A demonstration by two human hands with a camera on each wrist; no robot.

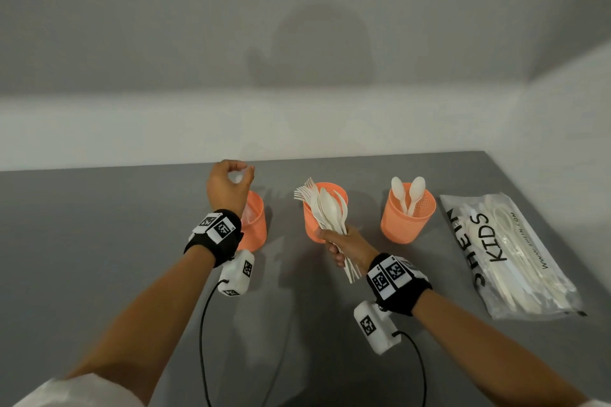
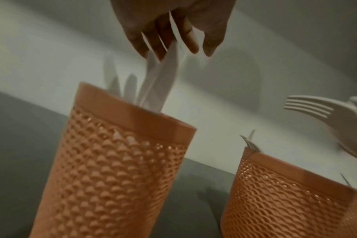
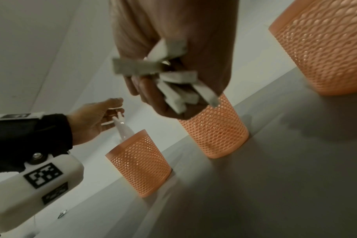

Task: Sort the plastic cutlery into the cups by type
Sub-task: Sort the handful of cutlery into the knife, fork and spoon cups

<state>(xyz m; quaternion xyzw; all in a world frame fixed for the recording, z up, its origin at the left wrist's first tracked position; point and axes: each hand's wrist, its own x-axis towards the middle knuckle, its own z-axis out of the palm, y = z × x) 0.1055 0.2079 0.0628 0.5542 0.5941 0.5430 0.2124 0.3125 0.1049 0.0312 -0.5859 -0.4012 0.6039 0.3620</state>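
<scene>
Orange cups (image 1: 407,215) flank the bag (image 1: 509,258); left hand (image 1: 229,187) pinches knives (image 2: 161,80), right hand (image 1: 347,246) grips mixed cutlery (image 1: 325,205).

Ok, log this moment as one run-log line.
left hand: lowering knives into left cup | right hand: grips mixed bundle before middle cup | right cup: two spoons

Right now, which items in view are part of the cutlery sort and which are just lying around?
In the job:
- left cup, left hand lowering white pieces in
- middle cup
- right cup with two spoons
- mixed bundle in right hand

Lying about:
- printed plastic bag
- grey table
</scene>
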